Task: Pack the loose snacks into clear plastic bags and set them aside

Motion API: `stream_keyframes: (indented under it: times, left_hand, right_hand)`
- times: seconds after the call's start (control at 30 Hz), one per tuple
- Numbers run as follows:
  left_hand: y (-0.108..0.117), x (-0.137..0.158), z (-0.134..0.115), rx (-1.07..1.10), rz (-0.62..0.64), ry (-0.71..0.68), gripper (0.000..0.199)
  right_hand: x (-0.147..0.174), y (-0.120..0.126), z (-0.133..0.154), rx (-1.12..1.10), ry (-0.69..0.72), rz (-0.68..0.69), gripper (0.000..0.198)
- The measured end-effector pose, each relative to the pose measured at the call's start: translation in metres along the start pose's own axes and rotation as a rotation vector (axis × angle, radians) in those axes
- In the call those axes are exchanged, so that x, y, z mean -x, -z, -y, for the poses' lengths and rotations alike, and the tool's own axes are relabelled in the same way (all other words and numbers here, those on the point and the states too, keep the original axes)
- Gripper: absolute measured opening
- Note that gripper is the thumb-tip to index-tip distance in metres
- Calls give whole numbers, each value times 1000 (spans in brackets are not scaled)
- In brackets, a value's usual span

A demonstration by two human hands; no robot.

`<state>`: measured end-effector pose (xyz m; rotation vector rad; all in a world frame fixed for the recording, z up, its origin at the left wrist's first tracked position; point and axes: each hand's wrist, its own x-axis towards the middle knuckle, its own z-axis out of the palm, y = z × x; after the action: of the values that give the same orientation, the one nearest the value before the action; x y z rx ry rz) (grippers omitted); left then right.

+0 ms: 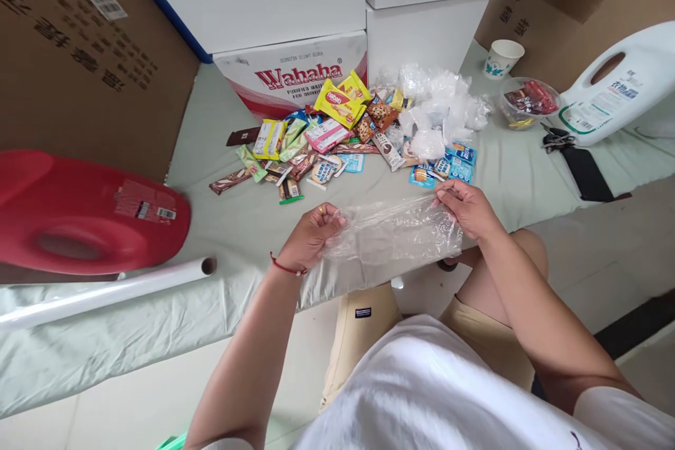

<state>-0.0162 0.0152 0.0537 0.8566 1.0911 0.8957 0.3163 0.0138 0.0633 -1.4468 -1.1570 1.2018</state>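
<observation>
A clear plastic bag (393,230) is stretched between my two hands, above the front edge of the cloth-covered surface. My left hand (316,228) pinches its left end between thumb and fingers. At the upper right corner, my right hand (467,207) is closed on the film. Behind the bag lies a heap of wrapped snacks, with a yellow wafer packet (340,104) on top and a pink packet (327,135) below it. Blue snack packets (458,163) lie just beyond my right hand. A pile of crumpled clear bags (435,109) rests to the right of the heap.
A red jug (95,207) and a white roll (116,292) lie at left. Boxes, including a Wahaba carton (295,74), stand behind. At right are a paper cup (503,58), a round tub (529,104), a white jug (622,88), and a black phone (586,174).
</observation>
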Motion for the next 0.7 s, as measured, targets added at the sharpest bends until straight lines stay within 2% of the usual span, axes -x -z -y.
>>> stream_keyframes:
  times: [0.1, 0.17, 0.27, 0.33, 0.37, 0.43, 0.5, 0.6, 0.7]
  left_hand:
    - [12, -13, 1, -77, -95, -16, 52]
    - [14, -22, 4, -125, -178, -20, 49]
    - [12, -30, 10, -154, -262, -40, 44]
    - [8, -32, 13, -148, -273, -56, 41]
    - [5, -33, 14, -144, -277, -61, 39]
    - [0, -32, 14, -138, -285, -66, 37]
    - [-5, -32, 14, -132, -278, -70, 37]
    - [-12, -29, 11, -104, -240, -75, 40]
    - [-16, -21, 8, 17, -223, -91, 44]
  right_hand:
    - [-18, 0, -14, 108, 4, 31, 35]
    - [-26, 2, -21, 299, 72, 20, 29]
    - [-21, -1, -17, 672, 362, -163, 21]
    - [-5, -12, -4, 802, 596, -275, 21]
    - [5, -22, 3, 816, 696, -267, 22]
    - [23, -48, 12, 800, 832, -112, 23]
    - [34, -80, 13, 813, 877, 106, 23]
    - [30, -120, 0, 921, 831, 272, 28]
    - [17, -139, -14, 985, 754, 344, 25]
